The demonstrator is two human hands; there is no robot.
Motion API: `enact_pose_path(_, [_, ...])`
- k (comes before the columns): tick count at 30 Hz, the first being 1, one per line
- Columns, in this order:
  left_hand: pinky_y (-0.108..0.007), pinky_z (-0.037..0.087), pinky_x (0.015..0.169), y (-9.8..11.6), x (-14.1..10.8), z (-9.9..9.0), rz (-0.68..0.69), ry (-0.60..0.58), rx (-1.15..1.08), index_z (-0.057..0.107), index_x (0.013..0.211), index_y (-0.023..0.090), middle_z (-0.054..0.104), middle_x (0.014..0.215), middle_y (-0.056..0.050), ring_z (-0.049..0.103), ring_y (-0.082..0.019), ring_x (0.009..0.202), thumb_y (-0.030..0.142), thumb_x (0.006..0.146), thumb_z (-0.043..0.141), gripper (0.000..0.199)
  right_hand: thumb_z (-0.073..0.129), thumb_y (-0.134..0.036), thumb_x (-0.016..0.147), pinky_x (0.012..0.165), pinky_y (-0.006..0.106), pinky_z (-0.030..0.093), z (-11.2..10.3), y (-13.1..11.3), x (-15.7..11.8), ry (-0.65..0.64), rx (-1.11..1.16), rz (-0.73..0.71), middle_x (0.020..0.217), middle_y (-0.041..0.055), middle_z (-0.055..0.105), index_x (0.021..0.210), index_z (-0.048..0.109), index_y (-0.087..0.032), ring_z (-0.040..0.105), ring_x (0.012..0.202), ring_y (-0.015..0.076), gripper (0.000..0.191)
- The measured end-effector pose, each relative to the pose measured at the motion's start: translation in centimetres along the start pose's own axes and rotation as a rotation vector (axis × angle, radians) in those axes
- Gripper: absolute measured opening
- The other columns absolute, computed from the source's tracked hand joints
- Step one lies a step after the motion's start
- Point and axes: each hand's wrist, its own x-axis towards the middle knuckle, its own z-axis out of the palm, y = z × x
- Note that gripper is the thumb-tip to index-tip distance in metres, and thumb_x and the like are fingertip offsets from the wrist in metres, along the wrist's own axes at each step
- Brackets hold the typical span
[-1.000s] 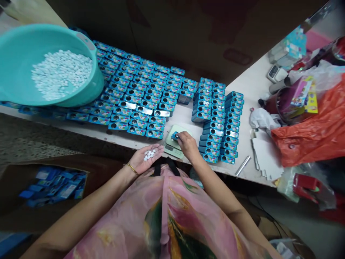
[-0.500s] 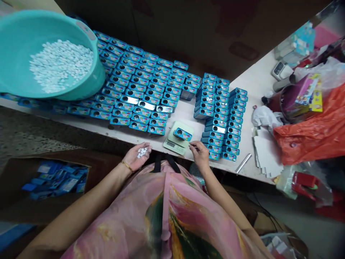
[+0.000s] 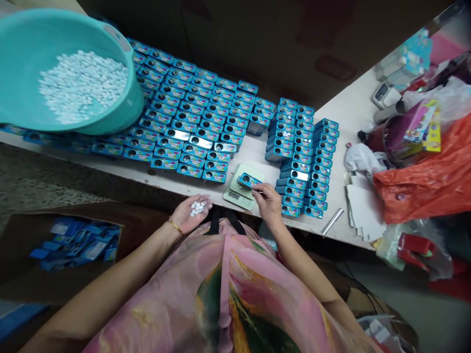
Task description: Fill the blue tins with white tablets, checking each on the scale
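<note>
My left hand (image 3: pixel 189 214) is palm up at the table's front edge, cupping a small pile of white mints (image 3: pixel 197 209). My right hand (image 3: pixel 270 203) is next to a green digital kitchen scale (image 3: pixel 239 193), its fingers pinching the end of a blue mint tin (image 3: pixel 249 181) that lies on the scale. Several rows of open blue tins (image 3: pixel 184 122) fill the table on both sides of the scale. Some hold a few mints. A turquoise plastic basin (image 3: pixel 132 100) at upper left holds a heap of white mints (image 3: pixel 83 88).
A cardboard box of loose blue tins (image 3: pixel 77 243) sits below the table at left. On the white table (image 3: pixel 349 113) at right lie a metal tube (image 3: pixel 332 221), white card sheets (image 3: pixel 362 211) and a red-orange plastic bag (image 3: pixel 415 171).
My right hand has come back from beside the scale and its fingers now reach the tin's end. The mints stay in my left palm. The view has tilted slightly.
</note>
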Motion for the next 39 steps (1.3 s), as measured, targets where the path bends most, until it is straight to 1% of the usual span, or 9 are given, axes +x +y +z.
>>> enact_pose_path(4, [-0.026,0.053,0.059,-0.8,1.2,2.0,-0.051,-0.097,0.017,0.064,0.086,0.006,0.067,0.084,-0.016,0.064,-0.019,0.074,0.019,0.083,0.044,0.024,0.052,-0.028,0.082,0.079,0.030,0.047,2.0,-2.3,-0.2,-0.220,0.086,-0.082,0.092,0.0033,0.064,0.089,0.062,-0.022,0.059,0.088,0.0150,0.014])
enact_pose_path(7, [-0.022,0.050,0.052,-0.9,1.6,2.8,-0.094,-0.114,0.043,0.064,0.081,0.007,0.066,0.077,-0.014,0.063,-0.016,0.065,0.020,0.083,0.045,0.022,0.047,-0.026,0.084,0.079,0.028,0.047,2.2,-0.1,-1.3,-0.197,-0.004,-0.075,0.094,0.0042,0.063,0.093,0.061,-0.021,0.058,0.089,0.0145,0.017])
enact_pose_path(10, [-0.015,0.041,0.039,-0.7,1.4,2.2,-0.155,-0.117,0.048,0.061,0.073,0.008,0.061,0.065,-0.009,0.056,-0.010,0.053,0.018,0.082,0.048,0.019,0.040,-0.023,0.087,0.073,0.028,0.047,2.3,3.8,-2.4,-0.196,-0.313,-0.003,0.090,0.0066,0.064,0.096,0.061,-0.020,0.060,0.084,0.0162,0.023])
enact_pose_path(16, [-0.011,0.030,0.032,-0.2,0.3,-0.1,-0.155,-0.115,0.030,0.058,0.073,0.009,0.052,0.065,-0.004,0.047,-0.005,0.049,0.019,0.082,0.048,0.016,0.035,-0.013,0.086,0.066,0.027,0.047,5.3,6.5,-1.6,-0.560,-0.917,0.024,0.091,0.0121,0.062,0.123,0.043,-0.017,0.060,0.080,0.0184,0.038])
enact_pose_path(21, [-0.011,0.029,0.032,0.2,-0.5,-0.4,-0.138,-0.105,0.040,0.057,0.073,0.009,0.050,0.065,-0.003,0.045,-0.005,0.049,0.019,0.082,0.047,0.016,0.027,-0.011,0.088,0.067,0.029,0.046,6.5,5.9,0.3,-0.667,-1.023,0.027,0.093,0.0137,0.061,0.130,0.032,-0.015,0.060,0.082,0.0188,0.043])
enact_pose_path(25, [-0.011,0.029,0.032,0.2,-0.6,-0.3,-0.142,-0.093,0.040,0.057,0.072,0.009,0.051,0.064,-0.003,0.046,-0.005,0.048,0.019,0.082,0.048,0.016,0.029,-0.010,0.087,0.068,0.028,0.044,6.3,5.8,0.7,-0.659,-0.995,0.038,0.094,0.0134,0.061,0.121,0.044,-0.016,0.059,0.083,0.0187,0.037])
enact_pose_path(29, [-0.013,0.035,0.035,-0.4,0.2,-0.3,-0.142,-0.033,0.072,0.059,0.076,0.008,0.058,0.066,-0.006,0.052,-0.007,0.050,0.018,0.081,0.049,0.015,0.032,-0.018,0.089,0.067,0.025,0.044,6.2,3.7,-0.7,-0.559,-0.858,-0.007,0.092,0.0094,0.063,0.110,0.052,-0.017,0.060,0.081,0.0167,0.029])
enact_pose_path(34, [-0.019,0.045,0.045,-0.9,1.2,1.2,-0.167,-0.053,0.055,0.060,0.086,0.007,0.063,0.075,-0.012,0.060,-0.014,0.062,0.020,0.084,0.044,0.020,0.040,-0.027,0.089,0.074,0.022,0.044,4.2,0.0,-1.0,-0.306,-0.304,-0.322,0.089,0.0041,0.064,0.111,0.054,-0.020,0.058,0.082,0.0120,0.027])
enact_pose_path(39, [-0.011,0.028,0.030,1.0,0.6,2.6,-0.140,-0.200,-0.007,0.057,0.073,0.010,0.052,0.063,-0.003,0.046,-0.006,0.046,0.020,0.084,0.045,0.019,0.043,-0.030,0.086,0.079,0.032,0.044,-1.1,1.3,2.1,0.095,-0.314,-0.151,0.096,0.0072,0.059,0.110,0.054,-0.019,0.054,0.088,0.0161,0.028])
